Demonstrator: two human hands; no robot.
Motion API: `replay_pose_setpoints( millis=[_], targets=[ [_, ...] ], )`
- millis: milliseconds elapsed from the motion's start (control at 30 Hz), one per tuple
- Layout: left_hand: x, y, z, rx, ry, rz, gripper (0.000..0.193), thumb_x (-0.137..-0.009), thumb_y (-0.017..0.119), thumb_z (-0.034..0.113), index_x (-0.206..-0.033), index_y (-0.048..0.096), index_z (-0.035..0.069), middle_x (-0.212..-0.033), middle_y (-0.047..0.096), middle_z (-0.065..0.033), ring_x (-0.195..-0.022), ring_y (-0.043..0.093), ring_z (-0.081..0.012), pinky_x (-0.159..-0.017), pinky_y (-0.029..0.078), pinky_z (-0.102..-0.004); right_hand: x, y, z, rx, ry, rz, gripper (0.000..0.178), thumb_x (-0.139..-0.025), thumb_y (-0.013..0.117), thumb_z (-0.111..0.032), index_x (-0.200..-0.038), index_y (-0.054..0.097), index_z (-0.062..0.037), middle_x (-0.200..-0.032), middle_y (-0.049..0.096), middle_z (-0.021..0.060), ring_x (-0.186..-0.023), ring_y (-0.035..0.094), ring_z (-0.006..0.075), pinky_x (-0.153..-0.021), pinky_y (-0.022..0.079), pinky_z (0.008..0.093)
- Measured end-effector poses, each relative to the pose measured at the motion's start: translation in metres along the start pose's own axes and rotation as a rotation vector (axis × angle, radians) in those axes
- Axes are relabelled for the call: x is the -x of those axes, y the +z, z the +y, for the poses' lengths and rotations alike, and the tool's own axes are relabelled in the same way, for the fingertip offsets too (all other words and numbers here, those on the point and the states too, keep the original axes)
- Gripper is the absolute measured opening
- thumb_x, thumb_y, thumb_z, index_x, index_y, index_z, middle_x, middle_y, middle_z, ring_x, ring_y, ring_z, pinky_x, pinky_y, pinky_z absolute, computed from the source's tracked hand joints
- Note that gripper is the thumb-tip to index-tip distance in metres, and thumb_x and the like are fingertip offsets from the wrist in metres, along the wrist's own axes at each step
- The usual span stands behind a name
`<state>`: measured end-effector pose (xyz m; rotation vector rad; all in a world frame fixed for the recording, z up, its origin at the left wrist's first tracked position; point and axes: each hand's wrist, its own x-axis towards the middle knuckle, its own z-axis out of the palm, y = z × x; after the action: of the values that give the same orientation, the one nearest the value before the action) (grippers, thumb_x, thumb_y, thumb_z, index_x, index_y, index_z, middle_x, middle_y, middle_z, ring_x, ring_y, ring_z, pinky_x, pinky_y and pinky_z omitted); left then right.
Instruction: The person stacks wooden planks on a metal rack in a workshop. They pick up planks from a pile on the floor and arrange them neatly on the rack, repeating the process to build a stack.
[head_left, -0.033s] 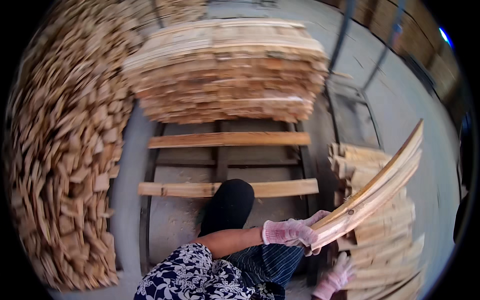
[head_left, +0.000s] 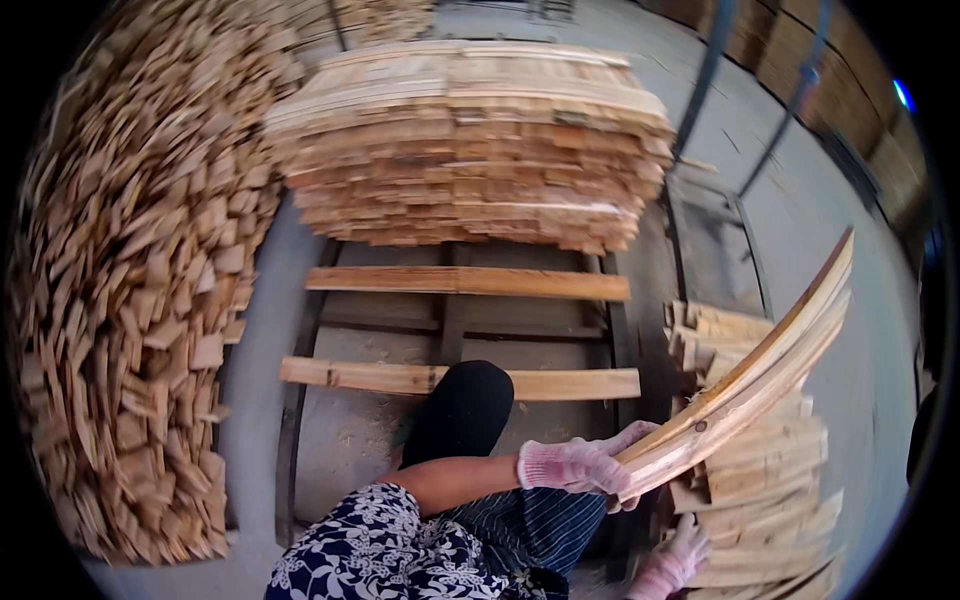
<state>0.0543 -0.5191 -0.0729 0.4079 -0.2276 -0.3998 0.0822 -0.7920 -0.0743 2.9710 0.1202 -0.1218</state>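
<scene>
My left hand (head_left: pixel 580 468), in a pinkish-white knit glove, is closed around the near end of two wooden slats (head_left: pixel 740 390). Side by side, the slats slant up and away to the right, above a pile of boards (head_left: pixel 770 460). My right hand (head_left: pixel 677 562), gloved the same way, lies low at the left side of that pile, close to the boards. Its fingers look apart and nothing shows in them; part of the hand is cut off by the lower edge.
Ahead is a tall, neat stack of slats (head_left: pixel 465 150) on a dark metal frame (head_left: pixel 290 450). Two single slats (head_left: pixel 465 282) lie across the frame near my knee (head_left: pixel 460 410). A high heap of short wood pieces (head_left: pixel 150 320) fills the left. Blue posts (head_left: pixel 706 80) stand at far right.
The surroundings have shifted slightly to the right in view. Both hands and the held slats stay nearly where they were.
</scene>
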Motion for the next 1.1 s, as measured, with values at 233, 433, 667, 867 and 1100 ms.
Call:
replay_pose_setpoints(
  millis=[233, 433, 667, 867, 1100],
  targets=[
    [0.158, 0.055, 0.069, -0.398, 0.641, 0.274, 0.109, -0.081, 0.084, 0.021, -0.164, 0.013, 0.019, -0.147, 0.042, -0.0180, -0.119, 0.059, -0.0326, -0.092, 0.054, -0.0432, -0.013, -0.052, 0.020, 0.032, 0.210, -0.124, 0.085, -0.093, 0.059, -0.064, -0.161, 0.036, -0.0184, -0.166, 0.034, 0.0152, -0.149, 0.034, 0.0407, -0.118, 0.030, 0.0589],
    [0.207, 0.082, 0.207, -0.520, 0.930, 0.545, 0.071, -0.096, 0.060, 0.034, -0.156, 0.028, 0.012, -0.137, 0.050, -0.0214, -0.116, 0.061, -0.0350, -0.092, 0.059, -0.0435, -0.054, 0.000, 0.090, 0.089, 0.288, -0.153, 0.081, -0.096, 0.051, -0.064, -0.160, 0.038, -0.0156, -0.164, 0.039, 0.0143, -0.150, 0.033, 0.0430, -0.117, 0.024, 0.0688],
    [0.304, 0.176, 0.554, -0.513, 1.317, 0.728, 0.054, -0.102, 0.055, 0.043, -0.135, 0.055, 0.000, -0.124, 0.062, -0.0168, -0.115, 0.063, -0.0255, -0.098, 0.057, -0.0411, -0.058, -0.057, -0.036, -0.062, 0.074, -0.042, 0.077, -0.095, 0.056, -0.053, -0.160, 0.035, -0.0159, -0.158, 0.042, 0.0177, -0.142, 0.041, 0.0438, -0.113, 0.034, 0.0634],
    [0.220, 0.017, 0.426, -1.310, 0.516, 0.685, 0.042, -0.100, 0.070, 0.028, -0.135, 0.061, 0.007, -0.120, 0.069, -0.0069, -0.113, 0.064, -0.0165, -0.097, 0.056, -0.0351, -0.036, -0.097, -0.072, -0.741, -0.033, 0.077, 0.076, -0.094, 0.059, -0.043, -0.160, 0.033, -0.0161, -0.153, 0.044, 0.0207, -0.135, 0.048, 0.0444, -0.108, 0.042, 0.0587],
    [0.121, -0.018, 0.231, -1.094, 0.216, 0.322, 0.052, -0.101, 0.069, 0.029, -0.146, 0.052, 0.008, -0.132, 0.063, -0.0139, -0.123, 0.060, -0.0203, -0.106, 0.049, -0.0366, -0.013, -0.133, -0.078, -1.743, -0.149, 0.175, 0.076, -0.094, 0.064, -0.031, -0.160, 0.030, -0.0164, -0.147, 0.047, 0.0241, -0.127, 0.056, 0.0452, -0.104, 0.051, 0.0533]
  ],
)
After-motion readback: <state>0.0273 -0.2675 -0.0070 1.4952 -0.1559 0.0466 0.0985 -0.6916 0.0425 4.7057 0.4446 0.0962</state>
